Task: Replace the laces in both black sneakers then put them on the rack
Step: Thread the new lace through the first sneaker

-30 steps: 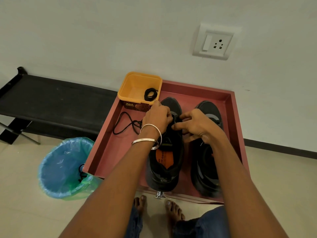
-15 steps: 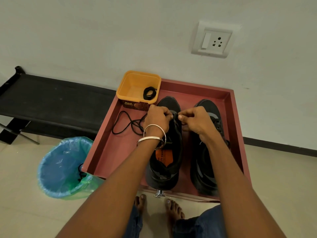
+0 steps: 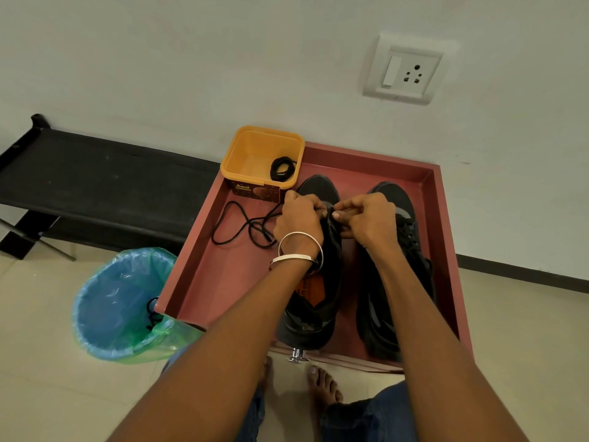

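— What sort of place is this?

— A home, by the look of it, a plain room or entryway. A white painted wall (image 3: 223, 59) carries a switch and socket plate (image 3: 406, 71), with a dark skirting strip (image 3: 522, 275) along its foot.

— And the floor?

— Pale tiles (image 3: 38, 393), with bare feet (image 3: 322, 382) on them. A low black rack (image 3: 95, 173) stands against the wall, and beside it a small blue bin (image 3: 118, 304) lined with a green bag.

— Anything else domestic?

— An open reddish drawer (image 3: 446, 250) holding black sneakers (image 3: 398, 199), and a yellow food tub (image 3: 255, 154).
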A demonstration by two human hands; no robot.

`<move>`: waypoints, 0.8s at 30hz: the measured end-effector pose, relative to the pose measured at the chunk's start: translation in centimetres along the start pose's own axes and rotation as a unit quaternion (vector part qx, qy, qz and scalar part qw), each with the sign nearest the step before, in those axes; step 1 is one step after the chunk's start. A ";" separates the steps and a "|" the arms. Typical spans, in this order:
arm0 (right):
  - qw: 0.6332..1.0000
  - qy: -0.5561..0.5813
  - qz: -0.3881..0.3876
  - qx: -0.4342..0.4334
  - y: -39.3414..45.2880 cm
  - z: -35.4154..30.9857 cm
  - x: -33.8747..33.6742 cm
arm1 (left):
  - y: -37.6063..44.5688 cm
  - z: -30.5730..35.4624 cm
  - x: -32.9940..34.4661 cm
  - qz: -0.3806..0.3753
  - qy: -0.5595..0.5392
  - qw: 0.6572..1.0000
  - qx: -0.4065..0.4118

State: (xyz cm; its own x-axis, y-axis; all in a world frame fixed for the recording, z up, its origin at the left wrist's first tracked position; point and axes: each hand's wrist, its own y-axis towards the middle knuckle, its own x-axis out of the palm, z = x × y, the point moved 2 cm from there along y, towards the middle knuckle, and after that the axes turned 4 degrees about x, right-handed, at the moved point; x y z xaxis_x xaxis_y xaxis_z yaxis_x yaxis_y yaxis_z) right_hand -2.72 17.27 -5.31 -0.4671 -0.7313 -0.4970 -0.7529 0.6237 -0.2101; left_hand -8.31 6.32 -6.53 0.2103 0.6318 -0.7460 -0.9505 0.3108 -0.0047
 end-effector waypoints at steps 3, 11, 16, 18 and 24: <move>1.000 0.018 -0.008 0.004 0.0 0.0 0.0 | 0.3 -0.3 0.1 -0.006 -0.001 1.000 0.010; 0.992 -0.102 0.070 -0.005 0.1 0.1 0.7 | 1.0 -0.7 -0.1 -0.072 -0.004 0.996 0.059; 0.996 0.049 0.054 0.059 -0.8 -0.6 -0.5 | 0.3 -1.0 -1.3 -0.083 0.024 0.994 0.063; 0.987 0.131 0.068 0.063 -1.7 -1.5 -1.6 | -0.3 -0.7 -1.5 -0.070 0.031 0.994 0.075; 0.942 0.269 0.176 -0.096 -3.4 -5.0 -5.0 | -0.9 0.0 -1.1 -0.014 0.032 0.994 0.102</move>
State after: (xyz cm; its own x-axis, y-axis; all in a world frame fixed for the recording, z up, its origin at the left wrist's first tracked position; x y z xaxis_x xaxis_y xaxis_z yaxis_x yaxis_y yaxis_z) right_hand -0.19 17.46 2.14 -0.8318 -0.5550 0.0019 -0.5536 0.8298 0.0702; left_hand -7.73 5.34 -5.74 0.2156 0.5767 -0.7880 -0.8768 0.4695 0.1037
